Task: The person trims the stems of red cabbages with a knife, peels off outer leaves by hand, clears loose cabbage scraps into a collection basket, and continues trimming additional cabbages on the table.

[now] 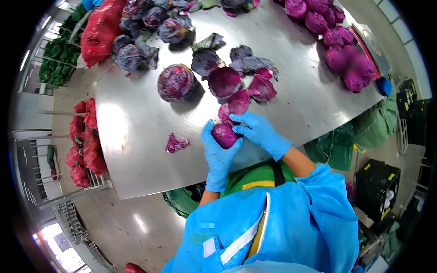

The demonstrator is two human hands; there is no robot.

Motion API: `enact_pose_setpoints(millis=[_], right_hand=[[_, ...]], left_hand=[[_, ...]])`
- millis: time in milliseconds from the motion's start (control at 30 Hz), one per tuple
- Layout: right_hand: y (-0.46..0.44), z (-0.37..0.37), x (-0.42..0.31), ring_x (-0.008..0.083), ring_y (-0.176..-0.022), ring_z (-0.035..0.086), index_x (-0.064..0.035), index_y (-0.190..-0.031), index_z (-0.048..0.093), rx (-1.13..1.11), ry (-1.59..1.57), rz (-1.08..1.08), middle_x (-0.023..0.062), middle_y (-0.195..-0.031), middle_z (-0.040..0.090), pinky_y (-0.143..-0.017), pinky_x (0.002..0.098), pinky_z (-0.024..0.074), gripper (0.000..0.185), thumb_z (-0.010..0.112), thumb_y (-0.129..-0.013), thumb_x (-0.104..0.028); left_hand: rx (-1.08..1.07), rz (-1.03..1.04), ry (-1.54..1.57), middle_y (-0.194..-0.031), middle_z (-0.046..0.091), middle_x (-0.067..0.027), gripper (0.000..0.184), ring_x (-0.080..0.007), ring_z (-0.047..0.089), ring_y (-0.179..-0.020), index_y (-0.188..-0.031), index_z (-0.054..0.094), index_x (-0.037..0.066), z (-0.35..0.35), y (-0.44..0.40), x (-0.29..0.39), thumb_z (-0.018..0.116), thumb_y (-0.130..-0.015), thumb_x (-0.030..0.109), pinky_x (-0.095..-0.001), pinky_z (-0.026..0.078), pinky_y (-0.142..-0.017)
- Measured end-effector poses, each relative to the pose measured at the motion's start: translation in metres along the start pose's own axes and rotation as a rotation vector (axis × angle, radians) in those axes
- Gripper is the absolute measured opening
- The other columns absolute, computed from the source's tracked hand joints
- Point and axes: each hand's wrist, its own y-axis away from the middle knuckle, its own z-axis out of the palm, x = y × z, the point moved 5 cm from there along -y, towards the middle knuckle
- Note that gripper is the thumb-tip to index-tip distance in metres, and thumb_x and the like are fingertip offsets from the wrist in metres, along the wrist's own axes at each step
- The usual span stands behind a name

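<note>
A small purple cabbage (225,135) is held between my two blue-gloved hands near the table's front edge. My left hand (217,152) wraps round its left and lower side. My right hand (257,131) touches its upper right side, fingers bent; a loose purple leaf (238,102) lies just beyond them. Further off are a cupped purple leaf (225,83), a torn leaf (262,86) and dark outer leaves (253,64). To the left, an untrimmed cabbage (176,83) sits on the metal table (150,168). A leaf scrap (176,143) lies left of my left hand.
Dark-leaved cabbages (136,55) crowd the far left beside a red mesh sack (101,32). Peeled purple cabbages (350,66) are piled at the right by a scale-like device (371,48). Red sacks (86,141) sit on a rack at left; a black crate (377,189) stands lower right.
</note>
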Motion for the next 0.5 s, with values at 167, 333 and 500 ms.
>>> enact_pose_setpoints(millis=[167, 333, 500], right_hand=[[0.013, 0.007, -0.027, 0.0255, -0.068, 0.063, -0.0043, -0.110, 0.061, 0.086, 0.761, -0.135, 0.0127, -0.083, 0.056, -0.052, 0.0388, 0.0498, 0.040, 0.066, -0.080, -0.029], [0.013, -0.001, -0.012, 0.0262, -0.067, 0.062, -0.0087, -0.092, 0.059, 0.116, 0.935, -0.190, 0.0115, -0.084, 0.057, -0.052, 0.0398, 0.0486, 0.022, 0.065, -0.080, -0.026], [0.029, -0.068, 0.044, 0.0291, -0.073, 0.061, -0.0053, -0.106, 0.061, 0.297, 0.821, 0.250, 0.0137, -0.086, 0.057, -0.059, 0.0406, 0.0496, 0.028, 0.061, -0.087, -0.026]], left_hand=[[-0.004, 0.049, 0.001, -0.130, 0.041, -0.0181, 0.100, -0.0322, 0.045, -0.121, -0.137, 0.034, 0.000, 0.006, 0.002, -0.007, 0.088, -0.059, 0.028, -0.0414, 0.038, -0.105], [0.030, 0.082, 0.026, -0.134, 0.041, -0.0152, 0.099, -0.0251, 0.045, -0.122, -0.138, 0.033, 0.000, 0.004, 0.005, -0.007, 0.089, -0.061, 0.028, -0.0371, 0.037, -0.106], [0.076, -0.211, 0.400, -0.137, 0.038, -0.0142, 0.099, -0.0251, 0.044, -0.123, -0.139, 0.033, 0.001, -0.017, 0.006, -0.044, 0.090, -0.061, 0.024, -0.0357, 0.039, -0.105]])
